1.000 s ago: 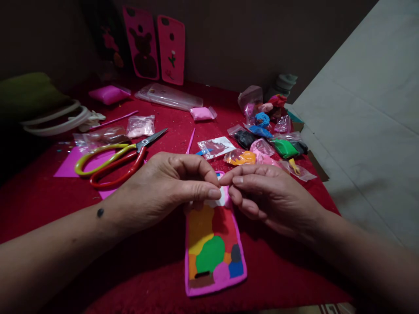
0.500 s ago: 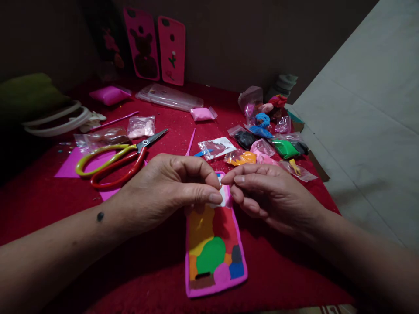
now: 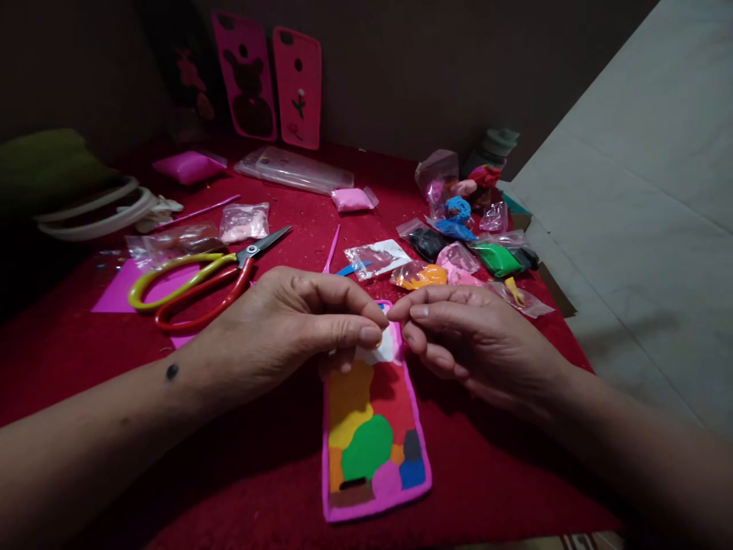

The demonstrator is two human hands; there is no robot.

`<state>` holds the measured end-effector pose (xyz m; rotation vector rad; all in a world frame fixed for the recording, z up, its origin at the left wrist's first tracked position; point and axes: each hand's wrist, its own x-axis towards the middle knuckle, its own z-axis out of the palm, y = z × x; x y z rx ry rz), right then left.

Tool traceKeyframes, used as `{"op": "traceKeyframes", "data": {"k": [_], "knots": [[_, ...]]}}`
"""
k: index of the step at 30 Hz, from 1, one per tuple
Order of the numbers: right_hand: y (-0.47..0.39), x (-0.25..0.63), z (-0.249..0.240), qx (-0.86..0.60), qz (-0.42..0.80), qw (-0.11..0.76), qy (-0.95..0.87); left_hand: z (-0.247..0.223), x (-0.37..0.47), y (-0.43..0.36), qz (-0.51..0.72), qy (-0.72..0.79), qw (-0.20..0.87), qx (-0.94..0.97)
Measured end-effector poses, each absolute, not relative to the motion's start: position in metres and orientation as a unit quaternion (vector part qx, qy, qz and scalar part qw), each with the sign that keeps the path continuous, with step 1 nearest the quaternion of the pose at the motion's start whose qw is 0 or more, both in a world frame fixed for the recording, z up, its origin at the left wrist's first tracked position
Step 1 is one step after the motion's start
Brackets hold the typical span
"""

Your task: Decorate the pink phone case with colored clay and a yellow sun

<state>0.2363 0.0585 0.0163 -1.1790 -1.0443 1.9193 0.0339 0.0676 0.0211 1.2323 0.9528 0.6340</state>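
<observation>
A phone case (image 3: 375, 451) lies on the red cloth, covered in patches of coloured clay with a pink clay rim. Over its upper end, my left hand (image 3: 321, 321) is closed, thumb and forefinger brought together. A tiny yellowish speck shows by the thumb tip, too small to name. My right hand (image 3: 475, 332) faces it from the right side of the case, thumb and forefinger pinched and the other fingers curled. Whatever the right fingertips hold, if anything, is too small to make out. The left hand hides part of the case's upper left.
Scissors (image 3: 206, 283) lie left of my left hand. Several clay packets, such as the green one (image 3: 499, 260) and the orange one (image 3: 421, 275), lie behind my right hand. Clear cases (image 3: 295, 169) lie farther back. Two decorated pink cases, one with a flower (image 3: 298, 84), lean upright behind.
The left thumb and forefinger have shifted slightly and a yellowish speck now shows at the thumb tip. The right hand keeps almost the same pose. The view has moved a little.
</observation>
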Motion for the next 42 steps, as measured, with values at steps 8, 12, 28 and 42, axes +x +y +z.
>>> {"op": "traceKeyframes", "data": {"k": [8,12,28,42], "knots": [[0.0586,0.2357,0.0149,-0.451,0.732,0.321,-0.397,0.0171,0.0331,0.0693,0.298,0.412,0.676,0.534],[0.0596,0.2361,0.0146,-0.452,0.728,0.324,-0.401,0.0146,0.0327,0.0681,0.295,0.419,0.676,0.530],[0.0594,0.2370,0.0143,-0.452,0.728,0.325,-0.399,0.0211,0.0359,0.0692,0.281,0.422,0.698,0.505],[0.0594,0.2378,0.0126,-0.450,0.724,0.326,-0.408,0.0203,0.0363,0.0674,0.290,0.428,0.693,0.503]]}}
